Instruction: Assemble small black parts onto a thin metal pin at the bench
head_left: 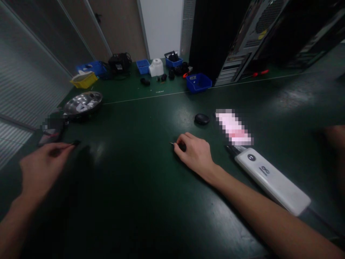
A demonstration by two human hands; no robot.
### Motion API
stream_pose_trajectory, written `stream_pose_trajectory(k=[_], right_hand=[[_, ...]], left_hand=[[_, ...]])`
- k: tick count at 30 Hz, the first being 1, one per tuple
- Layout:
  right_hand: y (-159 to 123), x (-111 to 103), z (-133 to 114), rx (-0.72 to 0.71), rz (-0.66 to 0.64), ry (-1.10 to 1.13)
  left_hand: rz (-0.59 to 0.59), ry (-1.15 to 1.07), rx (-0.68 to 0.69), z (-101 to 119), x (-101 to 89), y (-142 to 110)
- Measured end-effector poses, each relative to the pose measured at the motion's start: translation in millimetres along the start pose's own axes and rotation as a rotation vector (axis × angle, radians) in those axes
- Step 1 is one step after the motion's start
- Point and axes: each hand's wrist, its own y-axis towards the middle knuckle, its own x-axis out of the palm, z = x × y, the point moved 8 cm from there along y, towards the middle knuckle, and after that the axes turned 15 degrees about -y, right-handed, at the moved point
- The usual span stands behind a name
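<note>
On the left, my left hand (44, 165) pinches a small dark piece (76, 142) between thumb and fingertips, just above the green table; its kind is too small to make out. My right hand (196, 153) rests on the table near the middle, fingers curled round a thin tool with a pointed metal tip (171, 143). The tip points left, and the fingers hide most of the rest. A black computer mouse (202, 119) lies just beyond this hand. To its right are a phone (233, 126) with a blurred screen and a white device marked 18 (272, 180).
A steel bowl (67, 108) with white scraps stands at the far left, near a yellow bin (84, 81). Blue bins (199, 84), a white plastic housing (156, 67) and cables line the back. Computer towers (237, 54) stand behind. Another person's arm (336, 133) shows at the right edge.
</note>
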Motion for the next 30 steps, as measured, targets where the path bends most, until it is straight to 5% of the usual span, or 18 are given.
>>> stream_pose_trajectory(k=[5,9,13,30], right_hand=[[-0.1,-0.4,-1.1,-0.004,-0.007,-0.006],[0.0,-2.9,-1.8,0.002,0.003,-0.027],[0.3,-5.6,-4.5,-0.017,0.013,0.005],[-3.0,-5.7,-19.8,-0.141,-0.043,0.09]], left_hand=[[-0.281,-0.358,0.41,177.5,79.8,-33.5],[-0.554,-0.536,0.572,247.5,141.9,-55.2],[-0.543,-0.53,0.619,255.3,161.8,-59.6],[-0.477,-0.625,0.625,244.6,153.3,-56.9]])
